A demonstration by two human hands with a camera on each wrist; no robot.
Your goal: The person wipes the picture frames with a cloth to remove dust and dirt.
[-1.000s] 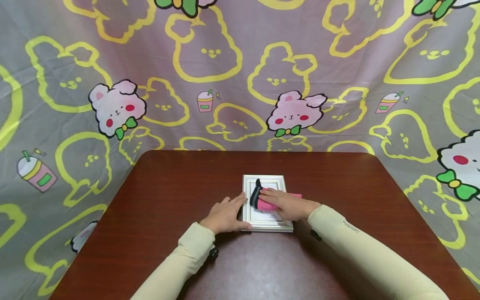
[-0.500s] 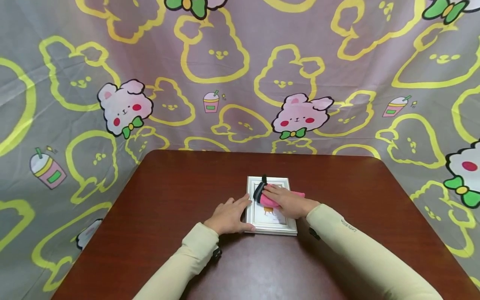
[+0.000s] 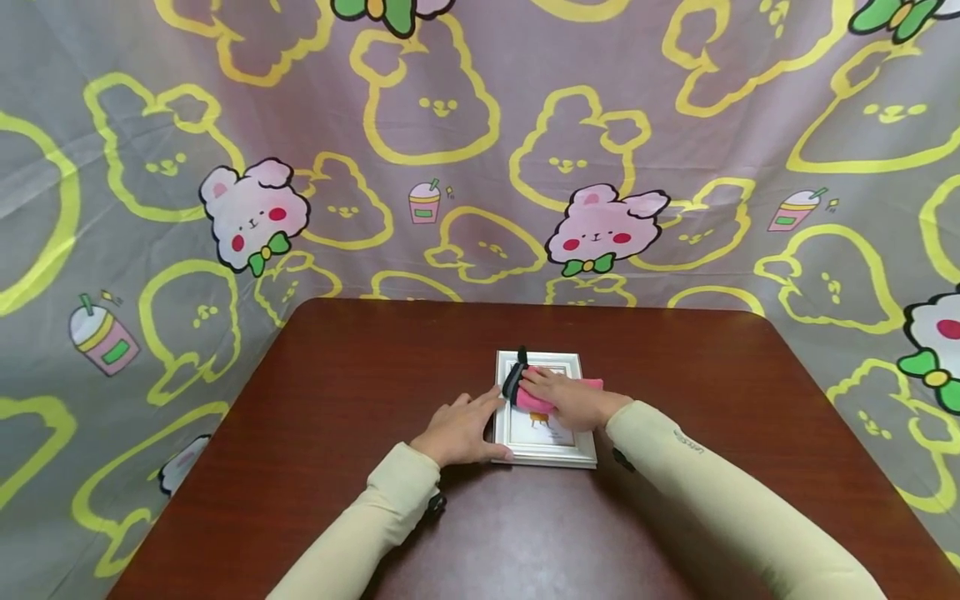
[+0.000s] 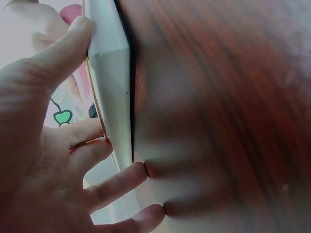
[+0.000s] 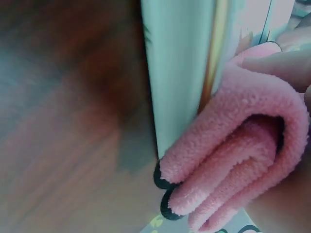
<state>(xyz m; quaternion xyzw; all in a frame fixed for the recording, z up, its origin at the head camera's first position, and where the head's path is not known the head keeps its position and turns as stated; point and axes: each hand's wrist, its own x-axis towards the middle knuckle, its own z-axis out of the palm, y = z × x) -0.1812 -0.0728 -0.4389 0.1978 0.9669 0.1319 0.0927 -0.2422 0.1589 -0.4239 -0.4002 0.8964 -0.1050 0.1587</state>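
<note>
A white picture frame [image 3: 547, 457] lies flat on the table, with a small orange figure showing in its picture. My left hand [image 3: 459, 429] steadies it at the left: in the left wrist view the thumb touches the frame's edge [image 4: 109, 82] near a corner, two fingers meet its side, and the other two reach down to the tabletop. With straight fingers, my right hand [image 3: 570, 402] presses a folded pink cloth [image 3: 534, 403] with black trim onto the picture. Thick, fluffy folds of the cloth [image 5: 233, 141] hang over the frame's right side in the right wrist view.
The dark red-brown table [image 3: 375, 367] stretches around the frame on all sides. A patterned curtain [image 3: 480, 125] with cartoon rabbits and yellow outlines stands behind the table and along both sides.
My right hand has slid the pink cloth toward the frame's far end, then slightly left, uncovering the orange figure. The left hand stays at the frame's left side. The head view has shifted slightly.
</note>
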